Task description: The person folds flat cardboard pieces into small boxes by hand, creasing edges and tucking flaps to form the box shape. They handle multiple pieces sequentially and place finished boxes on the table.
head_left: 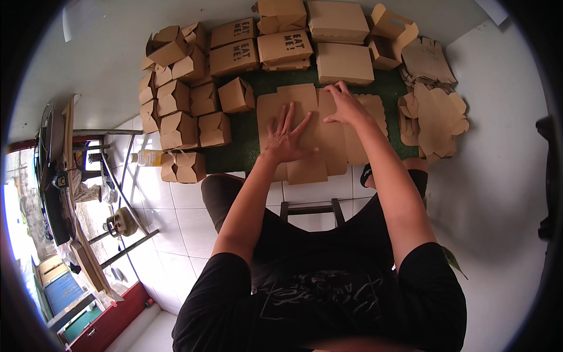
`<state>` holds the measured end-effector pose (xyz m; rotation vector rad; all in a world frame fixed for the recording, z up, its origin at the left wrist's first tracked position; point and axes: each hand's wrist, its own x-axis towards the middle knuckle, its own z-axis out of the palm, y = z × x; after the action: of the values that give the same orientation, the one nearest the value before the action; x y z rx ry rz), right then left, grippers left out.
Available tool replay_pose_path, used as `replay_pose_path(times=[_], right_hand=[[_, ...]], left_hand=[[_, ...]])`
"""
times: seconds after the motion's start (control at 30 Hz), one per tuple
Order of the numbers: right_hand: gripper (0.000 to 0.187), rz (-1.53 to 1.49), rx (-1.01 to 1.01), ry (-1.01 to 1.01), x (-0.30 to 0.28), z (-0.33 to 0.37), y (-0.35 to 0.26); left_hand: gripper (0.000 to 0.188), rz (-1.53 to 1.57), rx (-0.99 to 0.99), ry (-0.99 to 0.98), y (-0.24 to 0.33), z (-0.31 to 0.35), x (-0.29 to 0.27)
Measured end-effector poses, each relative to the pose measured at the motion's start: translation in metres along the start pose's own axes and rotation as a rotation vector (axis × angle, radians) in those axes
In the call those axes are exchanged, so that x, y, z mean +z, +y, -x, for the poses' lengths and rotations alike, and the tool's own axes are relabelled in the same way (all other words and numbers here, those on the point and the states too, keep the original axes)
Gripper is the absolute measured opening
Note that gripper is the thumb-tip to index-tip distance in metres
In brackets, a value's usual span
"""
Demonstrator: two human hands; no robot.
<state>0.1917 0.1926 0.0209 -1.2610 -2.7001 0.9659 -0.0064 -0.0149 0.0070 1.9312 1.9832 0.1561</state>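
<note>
An unfolded brown cardboard box blank (334, 142) lies flat on the green tabletop (241, 154) in front of me. My left hand (286, 138) rests on its left panel, fingers spread and palm down. On the upper right part of the blank is my right hand (346, 107), its fingers bent and apart around a fold near the far edge. Nothing shows gripped in either hand. The scalloped right flap (373, 111) of the blank passes partly under my right forearm.
Small folded boxes (173, 97) are stacked at the left, beside a bottle (148, 158). Larger closed boxes (345, 63) and an open-lidded box (387, 47) line the back. Flat blanks (440, 117) pile up at the right. A dark stool frame (311, 207) stands below the near edge.
</note>
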Motion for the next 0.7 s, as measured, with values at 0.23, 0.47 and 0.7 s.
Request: replay_pose_path(times=[0.23,0.47,0.7], right_hand=[[0.1,0.06,-0.01,0.046,-0.002,0.002,-0.01],[0.083,0.077,0.054,0.072,-0.004,-0.001,-0.017],[0.059,0.022,-0.043,0.151,0.004,0.0,0.002]], left_hand=[[0.093,-0.04,0.011,0.102,-0.005,-0.003,0.025],[0.094,-0.036,0.01,0.123,-0.003,-0.002,0.023],[0.088,0.052,0.021,0.219,0.003,0.002,0.015]])
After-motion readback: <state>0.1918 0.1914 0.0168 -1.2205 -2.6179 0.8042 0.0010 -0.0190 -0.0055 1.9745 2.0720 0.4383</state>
